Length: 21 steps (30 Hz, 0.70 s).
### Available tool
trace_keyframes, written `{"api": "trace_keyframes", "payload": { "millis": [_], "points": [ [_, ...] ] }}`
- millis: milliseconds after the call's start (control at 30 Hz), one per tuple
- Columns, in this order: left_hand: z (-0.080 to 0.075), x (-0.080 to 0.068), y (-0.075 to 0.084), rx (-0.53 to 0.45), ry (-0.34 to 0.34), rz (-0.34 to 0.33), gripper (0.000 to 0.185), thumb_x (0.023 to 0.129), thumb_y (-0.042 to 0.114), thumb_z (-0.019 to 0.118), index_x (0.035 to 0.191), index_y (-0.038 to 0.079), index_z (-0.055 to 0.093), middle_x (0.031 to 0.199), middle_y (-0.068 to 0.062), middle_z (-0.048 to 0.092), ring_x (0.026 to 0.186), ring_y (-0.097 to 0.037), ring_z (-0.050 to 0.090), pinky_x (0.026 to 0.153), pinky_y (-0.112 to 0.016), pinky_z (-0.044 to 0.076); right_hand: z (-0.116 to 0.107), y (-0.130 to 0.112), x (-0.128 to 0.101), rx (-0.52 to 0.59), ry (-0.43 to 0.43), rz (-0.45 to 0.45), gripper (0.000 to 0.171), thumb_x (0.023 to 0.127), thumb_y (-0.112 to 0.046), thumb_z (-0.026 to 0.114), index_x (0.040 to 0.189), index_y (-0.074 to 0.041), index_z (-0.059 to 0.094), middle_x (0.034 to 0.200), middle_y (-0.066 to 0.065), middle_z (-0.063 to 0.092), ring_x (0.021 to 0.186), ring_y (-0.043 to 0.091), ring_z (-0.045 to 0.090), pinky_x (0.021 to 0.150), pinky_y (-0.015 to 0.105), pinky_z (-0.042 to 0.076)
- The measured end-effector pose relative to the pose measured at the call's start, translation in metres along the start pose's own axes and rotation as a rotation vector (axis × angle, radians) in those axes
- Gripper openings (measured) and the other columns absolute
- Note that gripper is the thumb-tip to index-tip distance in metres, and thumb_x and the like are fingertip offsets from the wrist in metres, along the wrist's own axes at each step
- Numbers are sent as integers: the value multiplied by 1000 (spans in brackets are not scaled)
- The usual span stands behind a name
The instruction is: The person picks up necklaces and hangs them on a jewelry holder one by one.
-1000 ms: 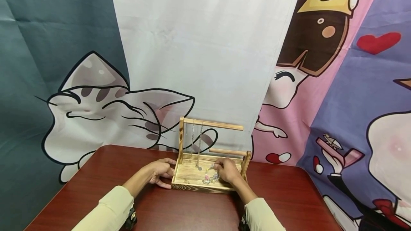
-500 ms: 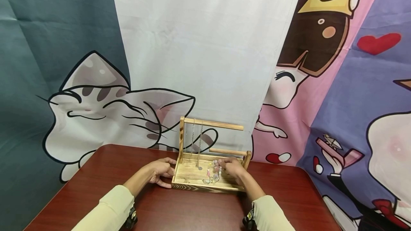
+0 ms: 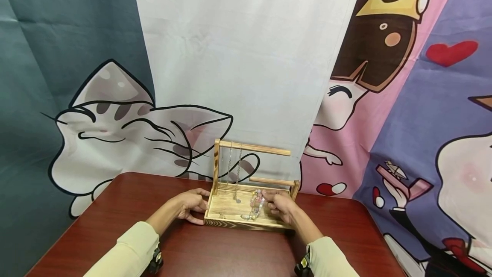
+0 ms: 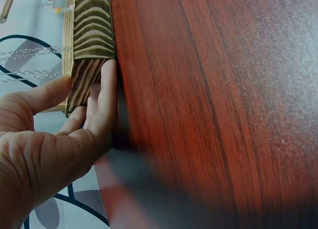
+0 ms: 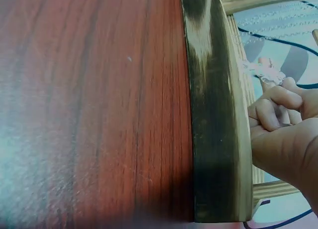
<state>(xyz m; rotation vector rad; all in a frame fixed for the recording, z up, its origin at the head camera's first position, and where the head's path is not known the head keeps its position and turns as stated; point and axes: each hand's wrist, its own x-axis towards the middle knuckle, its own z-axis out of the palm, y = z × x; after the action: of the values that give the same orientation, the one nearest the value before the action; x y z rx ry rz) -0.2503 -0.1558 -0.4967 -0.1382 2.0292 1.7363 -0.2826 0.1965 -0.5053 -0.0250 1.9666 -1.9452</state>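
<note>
On the table [image 3: 115, 208] stands 1 wooden stand [image 3: 246, 222] made of a shallow tray with 2 rails: a high rail [image 3: 255, 148] at the back left and a low rail [image 3: 272, 181] at the right. 2 thin chains [image 3: 233, 170] hang side by side from the high rail, their ends reaching down to the tray floor. 1 beaded bracelet [image 3: 255, 205] of pale pink and grey beads is lifted above the tray, just under the low rail, its lower end trailing toward the tray floor. 1 more small item lies near the tray's front left corner, too small to identify.

The wrist views show little of the tray's inside. The left wrist view catches only the striped front wall and a blurred strip of the chains. The right wrist view shows a few beads past the knuckles, and the fingertips themselves are hidden.

The left hand [image 3: 190, 205] rests on the table against the tray's left end, thumb on the upper edge and fingers curled along the outer wall, clasping that corner. The right hand [image 3: 282, 206] is held over the right part of the tray, fingers bent inward and pinching the bracelet at its upper end. The 2 hands are well apart, 1 at each end of the stand, with both forearms in pale sleeves [image 3: 132, 251].
</note>
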Motion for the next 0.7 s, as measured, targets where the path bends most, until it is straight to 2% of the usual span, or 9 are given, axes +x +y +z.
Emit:
{"api": "trace_keyframes", "payload": {
  "millis": [133, 233, 433, 567, 700],
  "points": [
    [0, 1, -1, 3, 3, 2, 63, 94, -11, 59, 154, -1, 43, 130, -24, 74, 107, -27, 76, 85, -56, 71, 2, -3, -6, 38, -14, -43, 22, 115, -15, 62, 110, -4, 80, 77, -8, 68, 54, 1, 33, 49, 16, 27],
    [-1, 1, -1, 4, 5, 3, 63, 94, -11, 59, 154, -1, 43, 130, -24, 75, 105, -27, 76, 85, -56, 71, 5, -7, -11, 66, 2, -77, 22, 115, -15, 62, 108, -7, 83, 76, -10, 69, 52, 0, 31, 48, 16, 26],
    [-1, -1, -1, 4, 0, 1, 64, 94, -11, 59, 155, -1, 43, 131, -24, 74, 106, -26, 76, 85, -55, 71, 9, -11, -17, 92, 34, -114, 23, 114, -19, 66, 108, -9, 86, 73, -13, 66, 50, 0, 28, 49, 16, 26],
    [-1, -1, -1, 5, -4, 0, 64, 94, -11, 59, 155, -1, 42, 132, -25, 74, 106, -27, 76, 85, -55, 71, 10, -11, -20, 94, 29, -137, 23, 115, -20, 66, 110, -12, 87, 72, -14, 61, 50, 0, 28, 50, 16, 26],
    [0, -1, 0, 4, -2, -1, 64, 94, -11, 59, 155, 0, 43, 132, -25, 74, 107, -27, 76, 85, -55, 71, 10, -13, -24, 108, 12, -175, 23, 114, -18, 66, 105, -16, 87, 69, -13, 59, 50, 0, 30, 49, 16, 26]
  ]
}}
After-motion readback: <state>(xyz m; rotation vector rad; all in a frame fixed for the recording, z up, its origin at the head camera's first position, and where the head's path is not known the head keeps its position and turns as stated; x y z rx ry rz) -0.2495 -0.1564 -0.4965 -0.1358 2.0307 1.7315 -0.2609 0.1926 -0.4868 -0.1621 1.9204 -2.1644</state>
